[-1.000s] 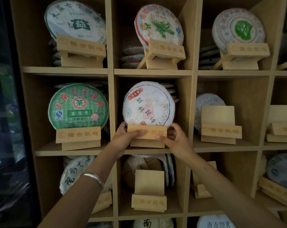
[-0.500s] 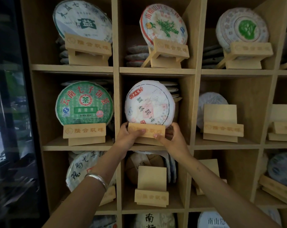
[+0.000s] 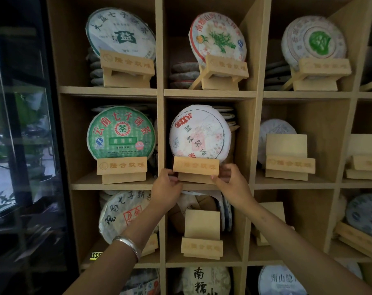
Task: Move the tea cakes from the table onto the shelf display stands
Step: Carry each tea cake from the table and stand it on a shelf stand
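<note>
Both hands are up at the middle compartment of the wooden shelf (image 3: pixel 160 133), each at 1 end of the display stand (image 3: pixel 196 167) there. Left hand (image 3: pixel 167 189) grips the stand's left end, fingers (image 3: pixel 171 178) curled round the edge w/ thumb at the front; a silver bangle (image 3: pixel 128 245) sits on that wrist. Right hand (image 3: pixel 231 184) pinches the stand's right end, fingertips on the front bar & behind it. The white-wrapped tea cake (image 3: pixel 200 134) w/ a red seal and dark characters stands on edge in this stand, leaning back, its lower rim hidden behind the front bar; more wrapped cakes are stacked behind it. The stand sits at the front lip of the shelf board, approx. centred in the compartment. In the compartment to the left, a green tea cake (image 3: pixel 121 133) stands upright on its own stand. Top row: 3 cakes on stands, i.e. a white one w/ a green logo (image 3: pixel 121 33), one w/ a red rim and green plant print (image 3: pixel 218 39), and one w/ a green leaf mark (image 3: pixel 315 40). To the right of the held stand, an empty stand (image 3: pixel 289 158) w/ a pale wrapped cake behind it. Below, another empty stand (image 3: pixel 202 235) in the centre compartment, and a cake w/ brush characters (image 3: pixel 125 211) to its left, partly behind the left forearm. Dark glass (image 3: pixel 21 135) w/ reflections at far left.
</note>
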